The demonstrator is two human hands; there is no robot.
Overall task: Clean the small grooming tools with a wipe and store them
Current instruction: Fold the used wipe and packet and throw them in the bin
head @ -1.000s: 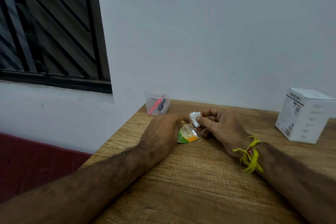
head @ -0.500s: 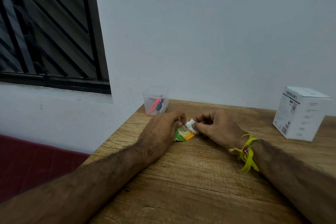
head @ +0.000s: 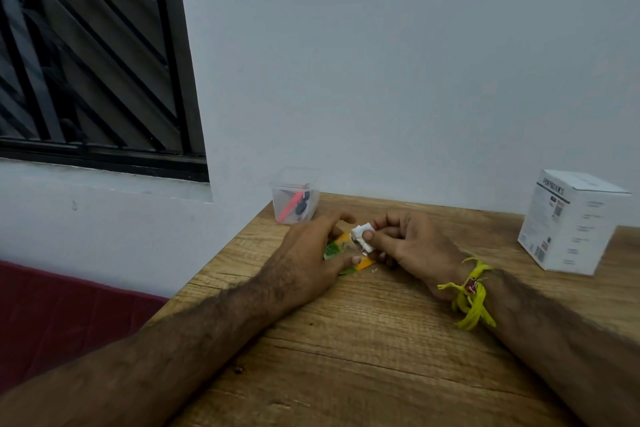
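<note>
A green and orange wipe sachet [head: 335,248] lies on the wooden table [head: 381,340], and my left hand [head: 311,256] holds it down with the thumb and fingers curled round it. My right hand [head: 408,243] pinches a small folded white wipe [head: 361,236] between thumb and forefinger, right at the sachet's torn end. A clear plastic tub [head: 294,194] stands at the table's back left corner. It holds small grooming tools, one red and slim, one dark.
A white printed carton [head: 571,222] stands at the right of the table by the wall. The table's left edge drops to a dark red surface [head: 52,315]. A barred window [head: 86,55] fills the upper left. Yellow threads circle my right wrist.
The white wipe dipped towards the sachet half a second ago and now stands out of it again in my right fingers. My left hand stays on the sachet.
</note>
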